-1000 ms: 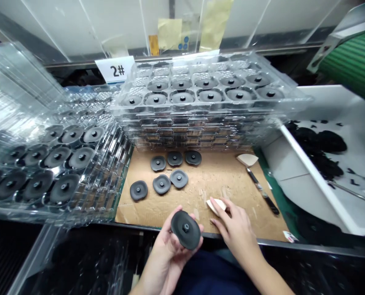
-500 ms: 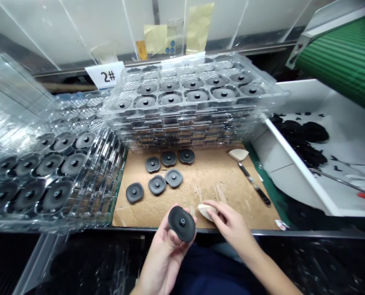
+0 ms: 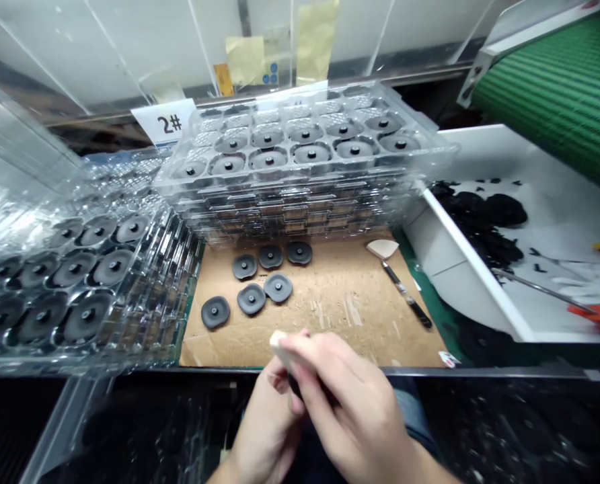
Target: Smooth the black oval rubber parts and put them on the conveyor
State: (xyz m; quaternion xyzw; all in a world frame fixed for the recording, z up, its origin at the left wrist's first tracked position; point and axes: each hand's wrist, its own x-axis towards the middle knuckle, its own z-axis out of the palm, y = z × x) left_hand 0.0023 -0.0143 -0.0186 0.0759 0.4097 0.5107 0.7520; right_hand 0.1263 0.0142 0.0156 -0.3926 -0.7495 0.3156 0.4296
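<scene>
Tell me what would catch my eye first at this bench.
A tall stack of clear plastic trays at the back stands out first, its top tray full of black discs. In front, six loose black discs lie on a cardboard sheet. At the bottom, the right hand holds a pale wedge over a dark piece in the left hand.

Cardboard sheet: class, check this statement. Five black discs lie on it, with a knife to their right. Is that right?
No: the head view shows six black discs, not five, on the cardboard sheet, with the knife to their right.
</scene>
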